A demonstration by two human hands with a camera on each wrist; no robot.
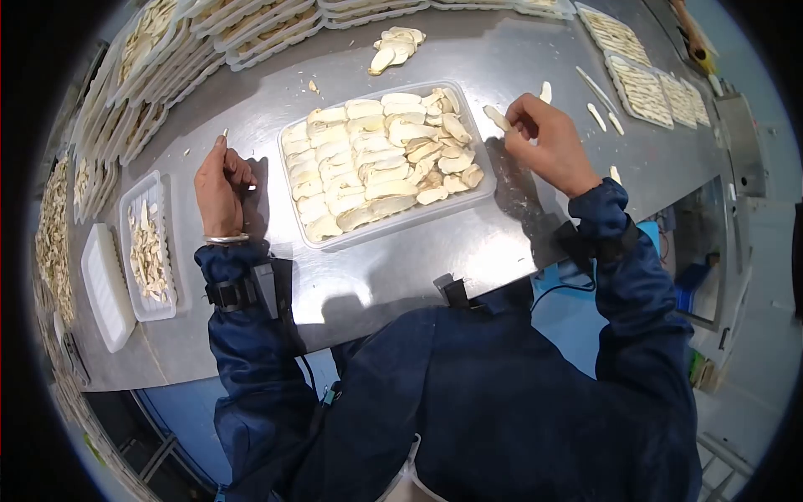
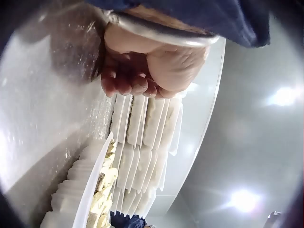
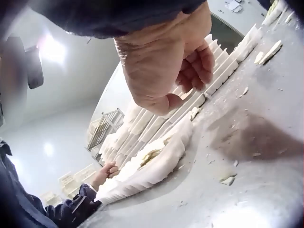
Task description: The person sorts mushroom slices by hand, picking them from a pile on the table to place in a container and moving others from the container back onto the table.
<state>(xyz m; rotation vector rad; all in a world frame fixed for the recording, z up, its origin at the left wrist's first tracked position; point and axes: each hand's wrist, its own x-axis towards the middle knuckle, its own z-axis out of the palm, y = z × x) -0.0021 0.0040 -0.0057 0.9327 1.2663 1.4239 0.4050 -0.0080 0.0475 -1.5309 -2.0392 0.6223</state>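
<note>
A clear tray (image 1: 389, 227) holds rows of pale mushroom slices (image 1: 335, 163), with smaller, less even slices at its right side. Right of the tray, my right hand (image 1: 552, 144) pinches one pale slice (image 1: 496, 117) between thumb and fingers. On the other side, above the table, is my left hand (image 1: 221, 186), fingers curled, with a small pale piece (image 1: 225, 132) at its thumb and fingertip. The left wrist view shows the curled fingers of that hand (image 2: 152, 66) but not the piece. In the right wrist view my right hand (image 3: 166, 66) hides most of its slice.
Stacked trays (image 1: 159, 75) line the back left. A narrow tray of scraps (image 1: 147, 251) and a white tray (image 1: 108, 289) lie at left. A slice pile (image 1: 396, 48) sits behind the main tray. Loose slices (image 1: 596, 117) and filled trays (image 1: 640, 90) are at right.
</note>
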